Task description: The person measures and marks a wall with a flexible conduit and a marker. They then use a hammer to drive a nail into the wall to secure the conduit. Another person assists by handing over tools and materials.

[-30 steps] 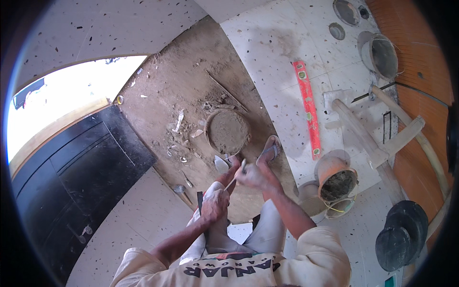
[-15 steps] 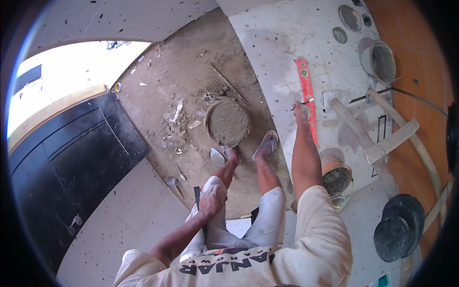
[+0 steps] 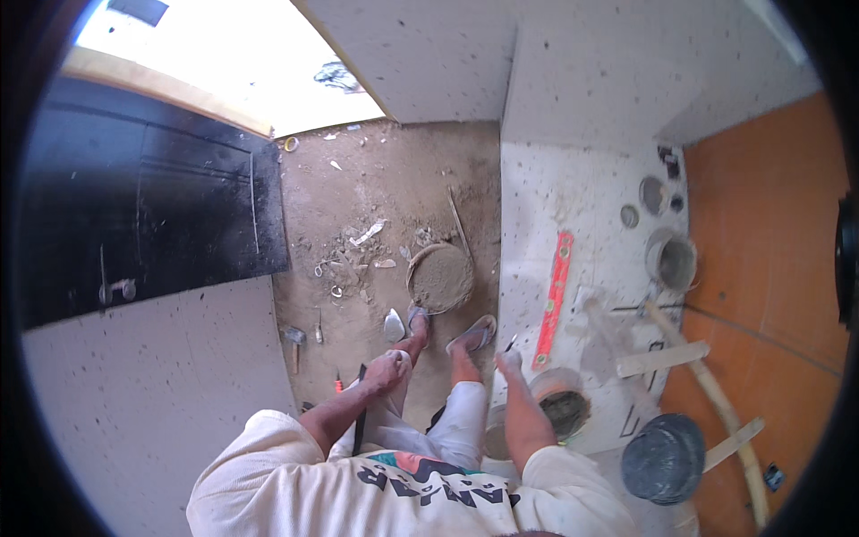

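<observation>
My left hand (image 3: 386, 370) rests on my left knee, fingers curled; whether it holds anything is hidden. My right hand (image 3: 508, 362) is closed on a thin dark-tipped tool (image 3: 512, 342), held out right of my knee near a red spirit level (image 3: 552, 300) lying on white tile. Below the hand is a terracotta-rimmed bucket (image 3: 562, 407) of grey mix, partly hidden by my arm. A round basin of mortar (image 3: 440, 277) stands by my sandalled feet, with a trowel blade (image 3: 394, 324) left of them.
A mallet (image 3: 295, 345), red-handled tool (image 3: 338, 383) and debris lie on the dirt floor (image 3: 358, 179). Right are wooden pieces (image 3: 662, 358), a dark bucket (image 3: 662, 456), pots (image 3: 671, 261) and an orange panel (image 3: 761, 224). A black door (image 3: 179, 197) adjoins the bright doorway at left.
My right hand left my left hand with the thin tool, reached right toward the level, then appears lower beside my knee. The view has turned and lifted, showing more walls and doorway.
</observation>
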Available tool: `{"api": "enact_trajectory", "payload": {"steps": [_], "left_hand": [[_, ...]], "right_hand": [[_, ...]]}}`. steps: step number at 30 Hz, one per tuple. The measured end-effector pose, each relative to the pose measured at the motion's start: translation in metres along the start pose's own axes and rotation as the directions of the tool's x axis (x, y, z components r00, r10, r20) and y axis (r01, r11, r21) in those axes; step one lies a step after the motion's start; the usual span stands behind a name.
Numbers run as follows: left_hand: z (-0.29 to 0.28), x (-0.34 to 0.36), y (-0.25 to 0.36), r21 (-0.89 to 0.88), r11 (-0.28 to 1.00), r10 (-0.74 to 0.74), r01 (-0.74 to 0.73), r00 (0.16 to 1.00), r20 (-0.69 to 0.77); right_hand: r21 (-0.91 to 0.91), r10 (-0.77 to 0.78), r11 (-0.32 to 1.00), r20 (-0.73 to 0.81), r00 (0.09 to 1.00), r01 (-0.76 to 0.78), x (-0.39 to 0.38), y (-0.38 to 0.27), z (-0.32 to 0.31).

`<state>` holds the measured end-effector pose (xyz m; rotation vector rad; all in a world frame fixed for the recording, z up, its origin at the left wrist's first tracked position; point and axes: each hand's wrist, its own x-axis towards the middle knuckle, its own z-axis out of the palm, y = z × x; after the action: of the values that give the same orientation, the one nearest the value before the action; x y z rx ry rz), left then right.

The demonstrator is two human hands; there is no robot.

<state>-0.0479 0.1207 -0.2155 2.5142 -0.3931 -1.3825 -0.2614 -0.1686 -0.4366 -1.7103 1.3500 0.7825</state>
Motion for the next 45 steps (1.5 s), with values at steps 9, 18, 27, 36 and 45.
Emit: {"api": "enact_trajectory", "payload": {"steps": [9,18,27,36,45], "left_hand": [[-0.081,-0.095,-0.083,0.233,0.965,-0.105,0.12,0.991,-0.077],[-0.056,-0.221,-0.134,0.321,0.917,0.096,-0.237,0.912,0.4],[-0.05,-0.242,-0.178,0.124,0.964,0.176,-0.233,0.917,0.358],[-0.074,-0.235,-0.197,0.053,0.962,0.242,-0.268,0.924,0.295],[-0.089,-0.168,-0.164,0.159,0.98,0.115,-0.116,0.993,0.013]], "right_hand": [[-0.03,-0.179,0.984,-0.121,0.976,0.177,-0.084,-0.079,-0.143],[-0.077,-0.358,0.933,-0.303,0.883,0.352,-0.086,-0.136,-0.213],[-0.084,-0.333,0.942,-0.082,0.939,0.326,-0.211,-0.217,-0.137],[-0.217,-0.393,0.909,-0.169,0.904,0.355,-0.208,-0.249,-0.152],[-0.255,-0.483,0.862,-0.153,0.862,0.438,-0.2,-0.292,-0.173]]}}
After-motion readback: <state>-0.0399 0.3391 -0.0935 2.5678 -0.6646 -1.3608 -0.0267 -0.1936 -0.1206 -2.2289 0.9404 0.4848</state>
